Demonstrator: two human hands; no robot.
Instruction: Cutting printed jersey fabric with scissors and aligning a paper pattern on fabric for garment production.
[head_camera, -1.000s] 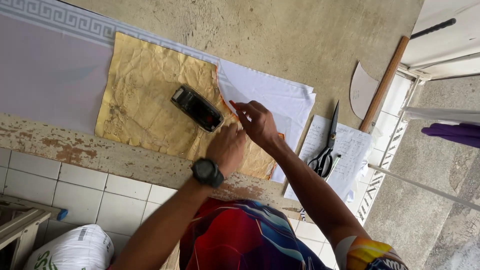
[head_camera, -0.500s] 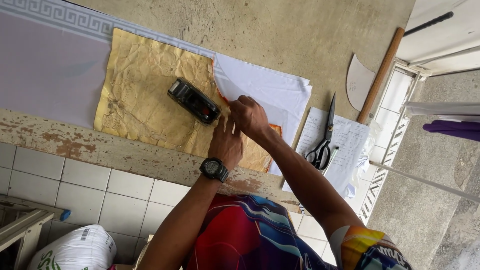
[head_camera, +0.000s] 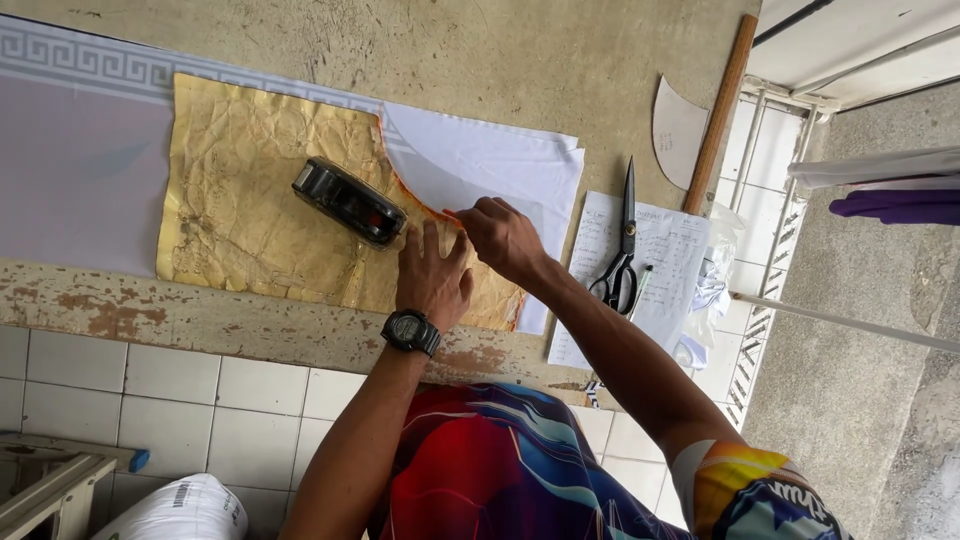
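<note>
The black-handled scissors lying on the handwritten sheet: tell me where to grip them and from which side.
Take the black-handled scissors by the finger loops, which lie at the end nearer the person, over the handwritten paper sheet. Come from the table's near edge: the shut blades point away, toward the long wooden ruler, so fingers meet the loops first.

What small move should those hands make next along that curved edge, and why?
Probably slide the right hand a little further down the curved edge of the crinkled yellow-brown paper pattern. The left hand presses the pattern flat on the white fabric, and an orange line already follows the curve above the right hand.
</note>
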